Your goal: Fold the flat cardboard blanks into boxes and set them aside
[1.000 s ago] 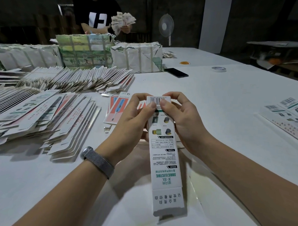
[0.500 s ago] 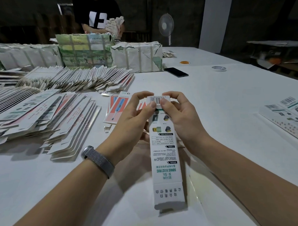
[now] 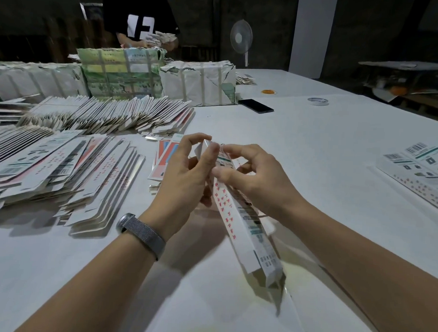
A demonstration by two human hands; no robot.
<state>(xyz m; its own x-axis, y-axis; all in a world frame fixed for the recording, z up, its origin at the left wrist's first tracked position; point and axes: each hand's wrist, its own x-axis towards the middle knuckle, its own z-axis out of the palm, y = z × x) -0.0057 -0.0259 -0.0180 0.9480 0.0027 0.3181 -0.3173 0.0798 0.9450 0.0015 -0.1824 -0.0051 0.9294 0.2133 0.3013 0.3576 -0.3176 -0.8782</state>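
At the centre of the frame a long white box (image 3: 241,216) is held above the white table (image 3: 313,149), tilted so that its far end is raised between the 2 hands and its near end points toward the lower right. The far end is pinched by the left hand (image 3: 185,174), with the thumb and fingers curled round its edge; a grey mesh band (image 3: 142,234) is worn on that wrist. The same end is gripped from the other side by the right hand (image 3: 252,177), its fingers curled against the printed face. Fanned stacks of flat blanks (image 3: 64,170) are spread over the left of the frame, and 2 folded boxes (image 3: 421,173) lie at the right edge. A black phone (image 3: 256,105) is seen in the upper middle, beside wrapped bundles (image 3: 198,83).
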